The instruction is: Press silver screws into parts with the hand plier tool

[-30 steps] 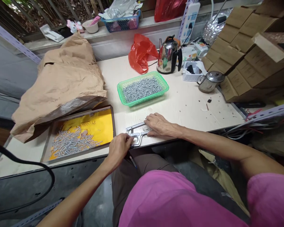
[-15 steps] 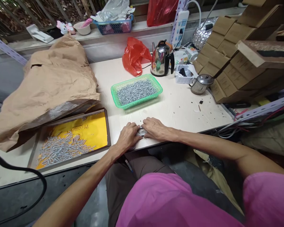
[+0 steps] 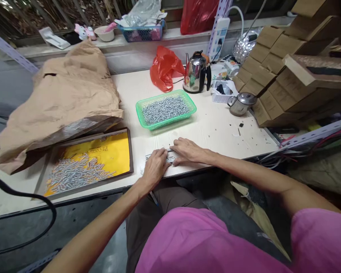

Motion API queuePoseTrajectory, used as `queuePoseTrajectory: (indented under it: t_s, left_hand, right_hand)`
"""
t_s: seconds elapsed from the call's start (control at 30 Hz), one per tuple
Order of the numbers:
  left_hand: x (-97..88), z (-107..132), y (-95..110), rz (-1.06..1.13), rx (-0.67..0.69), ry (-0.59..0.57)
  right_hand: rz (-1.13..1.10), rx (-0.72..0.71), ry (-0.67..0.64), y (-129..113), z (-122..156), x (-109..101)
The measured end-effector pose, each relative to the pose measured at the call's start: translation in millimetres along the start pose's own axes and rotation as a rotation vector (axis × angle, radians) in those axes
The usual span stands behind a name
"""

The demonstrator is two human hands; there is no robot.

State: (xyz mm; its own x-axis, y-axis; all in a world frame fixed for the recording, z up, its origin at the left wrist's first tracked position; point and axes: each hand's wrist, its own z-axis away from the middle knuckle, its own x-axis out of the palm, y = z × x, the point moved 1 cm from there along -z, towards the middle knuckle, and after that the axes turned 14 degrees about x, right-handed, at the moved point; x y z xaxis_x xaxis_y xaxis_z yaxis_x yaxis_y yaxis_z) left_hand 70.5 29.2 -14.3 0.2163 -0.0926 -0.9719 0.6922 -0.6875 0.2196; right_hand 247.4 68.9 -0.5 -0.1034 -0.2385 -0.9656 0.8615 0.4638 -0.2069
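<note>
**Left hand up from the table edge, now over the tool**

Since a second ago the left hand (image 3: 155, 167) has left the front edge of the table (image 3: 216, 129) and settled on the metal tool (image 3: 170, 155), closing the gap to the right hand (image 3: 188, 151). Only a pale end and a short stretch between the hands still show.

That tool is flat, dull grey steel. It lies at the near edge of the table, its long axis running from 9 o'clock to 3 o'clock and tipped slightly away at the right end. The left hand is palm-down on the left part, fingers bent over it; whether they grip it I cannot tell. The right hand is flat on the right part, fingers stretched out.

At 12 o'clock from the hands sits a green plastic mesh basket (image 3: 173, 120), heaped with small shiny metal pins (image 3: 165, 109). At 9 o'clock a shallow dark-rimmed tray (image 3: 113, 151) with a glossy yellow liner holds more pins. A crumpled brown paper sack (image 3: 65, 91) slumps at 10 o'clock. At 1 o'clock stand a polished steel kettle (image 3: 195, 72) and a red plastic bag (image 3: 165, 68), and stacked cardboard boxes (image 3: 275, 76) fill 2 o'clock.
</note>
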Motion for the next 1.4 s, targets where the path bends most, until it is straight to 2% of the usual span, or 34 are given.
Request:
queuePoseTrajectory:
  t_s: [0.07, 0.13, 0.27, 0.37, 0.4, 0.47, 0.57, 0.63, 0.7, 0.73, 0.77, 0.83, 0.9, 0.93, 1.0, 1.07, 1.13, 1.23, 1.33, 1.4]
  left_hand:
    - [10.8, 11.7, 12.3, -0.004, 0.033, 0.108]
    - [21.5, 22.5, 26.9, 0.018, 0.090, 0.168]
    - [31.7, 33.8, 47.7, 0.086, 0.125, 0.168]
    - [31.5, 33.5, 50.0, 0.113, 0.117, 0.171]
    - [31.6, 32.9, 49.5, 0.114, 0.121, 0.174]
    - [32.8, 33.2, 49.5, 0.116, 0.122, 0.169]
    - [33.2, 41.9, 56.1, 0.129, 0.129, 0.156]
    - [27.3, 54.2, 62.6, 0.135, 0.222, 0.191]
    - [13.7, 70.4, 62.1, 0.107, 0.317, 0.280]
    - [4.1, 79.4, 56.1, 0.067, 0.310, 0.334]
    - [-6.8, 88.7, 45.3, 0.008, 0.246, 0.382]
    - [-30.6, 107.4, 10.3, -0.155, -0.022, 0.424]
    - [-52.1, 124.5, -34.8, -0.305, -0.337, 0.362]
    - [-60.6, 131.5, -57.0, -0.347, -0.451, 0.305]
    - [-71.3, 141.3, -94.0, -0.359, -0.588, 0.150]
    - [-74.8, 145.2, -116.8, -0.328, -0.641, 0.007]
    - [-73.8, 144.3, -126.5, -0.306, -0.656, -0.085]
    - [-69.5, 138.5, -128.3, -0.326, -0.637, -0.158]
    - [-67.3, 133.5, -129.1, -0.353, -0.609, -0.208]
    - [-69.0, 132.8, -132.4, -0.328, -0.647, -0.210]
  right_hand:
    - [-0.023, -0.007, -0.002, 7.5, -4.2, 0.7]
    - [-0.027, 0.028, 0.023, 13.6, -10.7, 1.6]
    - [0.034, 0.136, 0.094, 16.1, -28.8, -0.6]
    - [0.115, 0.146, 0.158, 0.4, -38.6, -4.7]
    - [0.137, 0.093, 0.175, -9.8, -39.6, -5.5]
    - [0.147, -0.122, 0.164, -36.1, -38.0, -5.5]
    - [0.123, -0.470, 0.062, -75.3, -30.6, -0.6]
    - [0.120, -0.577, 0.038, -91.5, -27.8, 5.0]
    - [0.104, -0.638, 0.053, -99.1, -28.7, 11.1]
    - [0.076, -0.659, 0.063, -100.5, -30.3, 13.2]
    - [0.033, -0.663, 0.080, -100.6, -32.5, 13.8]
    - [-0.105, -0.608, 0.166, -97.3, -37.8, 7.9]
    - [-0.275, -0.492, 0.334, -87.8, -43.8, -9.2]
    - [-0.348, -0.425, 0.436, -80.0, -47.1, -21.1]
    - [-0.432, -0.292, 0.620, -58.3, -55.0, -47.2]
    - [-0.386, -0.132, 0.737, -31.3, -63.7, -69.1]
    - [-0.265, -0.010, 0.762, -5.7, -70.1, -80.7]
    - [-0.136, 0.066, 0.715, 14.9, -66.6, -76.5]
    - [-0.139, 0.005, 0.585, 8.2, -44.5, -54.0]
    - [-0.187, -0.055, 0.466, -4.8, -23.7, -34.7]
